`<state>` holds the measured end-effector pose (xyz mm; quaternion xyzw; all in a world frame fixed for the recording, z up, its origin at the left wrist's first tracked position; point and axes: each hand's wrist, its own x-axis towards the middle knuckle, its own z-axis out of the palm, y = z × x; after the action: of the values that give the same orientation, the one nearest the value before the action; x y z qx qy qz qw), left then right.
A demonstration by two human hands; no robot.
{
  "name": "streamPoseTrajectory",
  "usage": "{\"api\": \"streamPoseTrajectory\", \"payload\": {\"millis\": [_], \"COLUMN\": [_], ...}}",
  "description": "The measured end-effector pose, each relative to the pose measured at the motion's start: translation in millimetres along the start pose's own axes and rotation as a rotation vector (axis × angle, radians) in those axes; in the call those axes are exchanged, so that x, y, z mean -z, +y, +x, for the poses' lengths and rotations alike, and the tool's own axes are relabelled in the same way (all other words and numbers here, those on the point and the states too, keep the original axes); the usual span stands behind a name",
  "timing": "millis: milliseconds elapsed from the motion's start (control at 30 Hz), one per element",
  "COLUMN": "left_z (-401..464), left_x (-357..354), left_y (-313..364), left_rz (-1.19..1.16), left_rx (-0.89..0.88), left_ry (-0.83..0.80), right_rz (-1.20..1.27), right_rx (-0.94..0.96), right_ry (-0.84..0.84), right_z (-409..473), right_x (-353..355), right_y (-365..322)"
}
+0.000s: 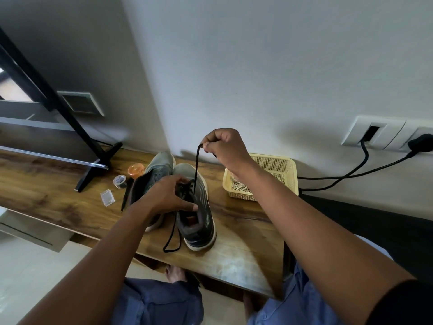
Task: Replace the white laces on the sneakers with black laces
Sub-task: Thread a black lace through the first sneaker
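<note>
Two grey-green sneakers stand side by side on the wooden table. The right sneaker carries a black lace. My right hand pinches one end of that lace and holds it taut high above the shoe. My left hand grips the right sneaker's tongue and eyelet area, thumb along its collar. The lace's other end trails loose down onto the table. The left sneaker is partly hidden behind my left hand. White laces lie in a yellow basket.
A TV stand's black leg, an orange-lidded jar, a small round container, a clear plastic box and a black pen sit left of the shoes. Black cables run from wall sockets at right.
</note>
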<state>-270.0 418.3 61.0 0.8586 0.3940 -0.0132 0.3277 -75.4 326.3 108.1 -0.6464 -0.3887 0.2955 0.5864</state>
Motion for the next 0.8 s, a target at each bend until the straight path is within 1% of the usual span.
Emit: {"api": "streamPoseTrajectory", "payload": {"millis": [100, 133, 167, 200, 300, 333, 367, 433, 500, 600, 700, 800], "left_z": [-4.2, -5.5, -7.0, -8.2, -10.3, -11.1, -11.3, -12.2, -12.9, -9.0, -4.7, -1.1], "left_x": [10.7, 12.5, 13.5, 13.4, 10.3, 9.9, 9.5, 7.2, 2.8, -10.0, -24.0, -36.2], "left_y": [-9.9, -13.3, -16.3, -18.5, -20.6, -19.7, -18.5, -12.8, -3.7, 8.5, 16.0, 17.0], "left_rz": [0.01, 0.042, 0.064, 0.076, 0.064, 0.059, 0.051, 0.044, 0.126, 0.376, 0.424, 0.463], "left_rx": [0.088, 0.12, 0.149, 0.171, 0.2, 0.207, 0.215, 0.237, 0.24, 0.189, 0.177, 0.167], "left_ry": [-0.007, -0.017, -0.028, -0.042, -0.088, -0.1, -0.108, -0.105, -0.065, 0.056, 0.166, 0.217], "right_rz": [-0.22, -0.318, -0.428, -0.544, -0.851, -0.959, -1.058, -1.184, -1.227, -1.201, -1.205, -1.215], "right_rx": [0.048, 0.053, 0.054, 0.047, -0.049, -0.057, -0.041, 0.017, 0.047, 0.056, 0.082, 0.106], "right_ry": [0.036, 0.03, -0.012, -0.097, -0.468, -0.534, -0.559, -0.535, -0.484, -0.364, -0.249, -0.192], "right_z": [0.7, -0.5, -2.1, -4.2, -14.1, -17.8, -21.2, -27.5, -33.8, -42.3, -48.4, -50.6], "right_x": [5.3, 6.2, 6.3, 6.2, 0.6, -3.9, -9.0, -20.7, -32.5, -47.2, -59.6, -66.9], "right_y": [0.2, 0.8, 1.2, 2.3, 8.6, 11.1, 14.4, 23.1, 33.8, 48.6, 59.6, 71.1]}}
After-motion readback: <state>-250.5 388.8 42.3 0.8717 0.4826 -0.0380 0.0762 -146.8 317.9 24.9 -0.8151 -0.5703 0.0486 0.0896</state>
